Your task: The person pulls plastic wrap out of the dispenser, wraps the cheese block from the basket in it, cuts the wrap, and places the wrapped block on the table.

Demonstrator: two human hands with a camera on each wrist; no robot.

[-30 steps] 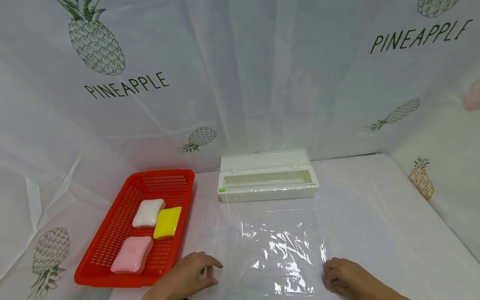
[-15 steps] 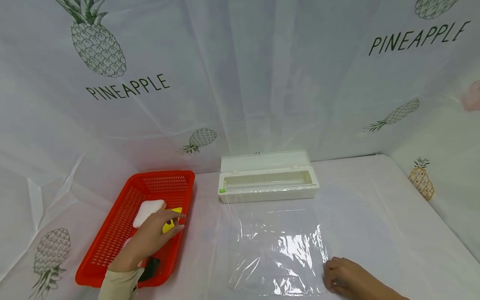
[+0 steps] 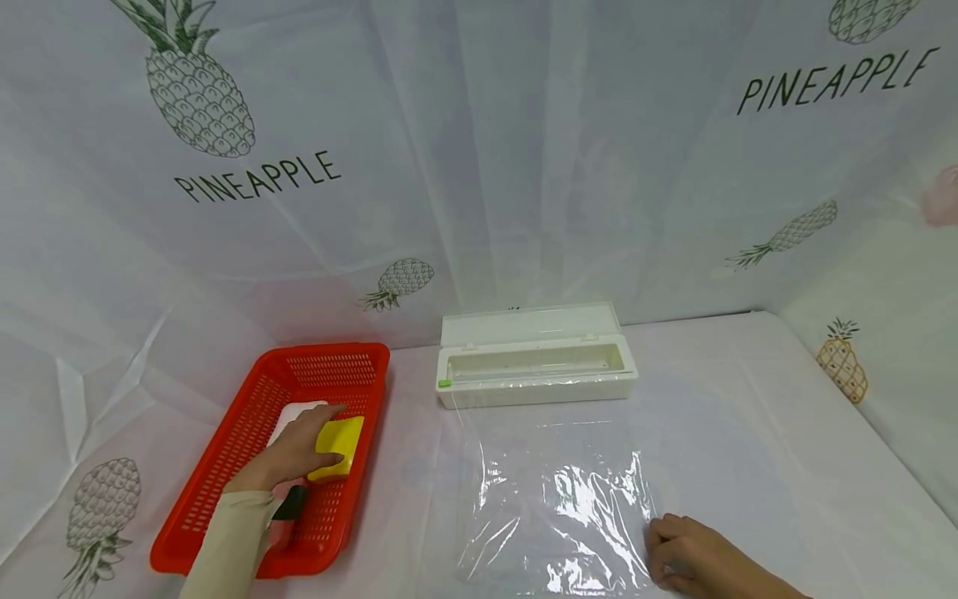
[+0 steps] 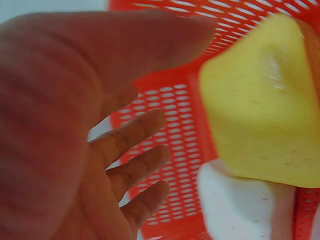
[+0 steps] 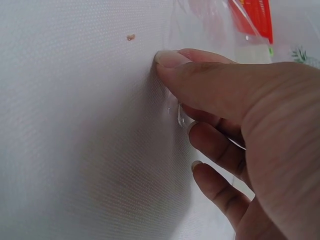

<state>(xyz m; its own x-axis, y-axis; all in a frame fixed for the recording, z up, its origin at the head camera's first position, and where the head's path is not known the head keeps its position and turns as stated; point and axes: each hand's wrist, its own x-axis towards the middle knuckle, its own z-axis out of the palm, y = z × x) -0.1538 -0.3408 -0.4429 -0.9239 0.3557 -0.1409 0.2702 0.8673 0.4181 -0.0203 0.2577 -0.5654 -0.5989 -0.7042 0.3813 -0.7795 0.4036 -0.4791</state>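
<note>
In the head view, my left hand [image 3: 295, 449] reaches into the red basket [image 3: 379, 374], over the white sponge [image 3: 293, 413], beside the yellow sponge [image 3: 342, 438]. Its thumb and fingers are spread around the yellow one without closing on it; the left wrist view shows a gap between the thumb and that sponge. A pink sponge [image 3: 280, 534] lies mostly hidden under the left forearm. At the right edge of a clear sheet of cling film [image 3: 554, 507], my right hand [image 3: 692, 551] pinches the film's margin between thumb and index finger [image 5: 172, 59].
Behind the film stands a white cling film dispenser [image 3: 539, 393], its lid [image 3: 531, 324] raised and a small green slider [image 3: 445, 383] at its left end. The film runs forward from it over the white cloth [image 3: 756, 466]. A pineapple-print curtain [image 3: 509, 166] rises behind.
My left hand has left the film's left side and moved into the basket, settling over the white and yellow sponges with fingers spread. The right hand stays at the film's edge.
</note>
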